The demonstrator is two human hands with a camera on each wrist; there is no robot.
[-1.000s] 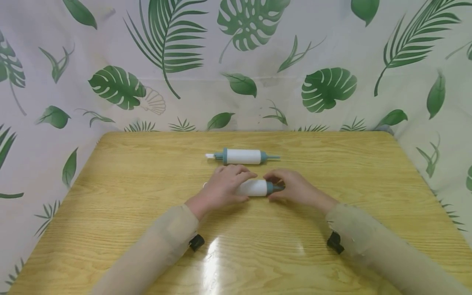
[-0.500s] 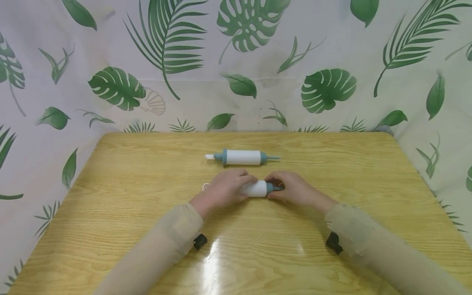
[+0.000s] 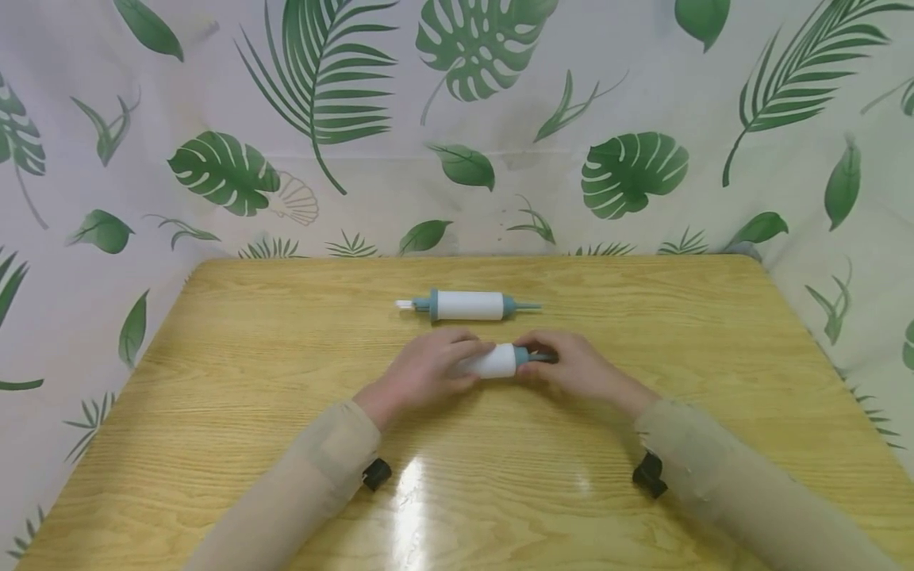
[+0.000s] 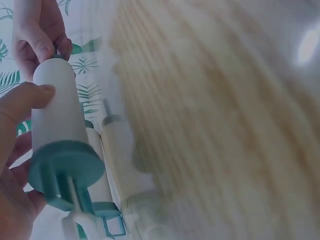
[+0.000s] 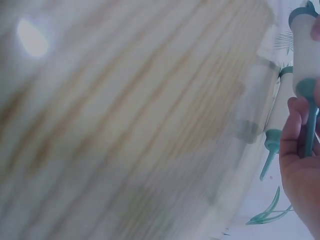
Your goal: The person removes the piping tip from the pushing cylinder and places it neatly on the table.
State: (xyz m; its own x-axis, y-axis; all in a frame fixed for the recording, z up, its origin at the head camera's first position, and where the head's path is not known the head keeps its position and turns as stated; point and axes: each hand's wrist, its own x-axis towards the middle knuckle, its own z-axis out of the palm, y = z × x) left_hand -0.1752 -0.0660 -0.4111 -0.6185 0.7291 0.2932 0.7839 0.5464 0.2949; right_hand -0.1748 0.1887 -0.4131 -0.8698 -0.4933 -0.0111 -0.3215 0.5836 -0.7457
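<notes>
A person's two hands grip a white, teal-nosed syringe-like tube over the middle of a wood-grain tabletop, the left hand around its barrel, the right hand pinching its nose. The tube's left end, seen past the left hand half a second earlier, is now hidden in the head view. A matching second tube lies unmoved on the far side.

The left hand and right hand hold a white tube (a second tube lies beyond).
</notes>
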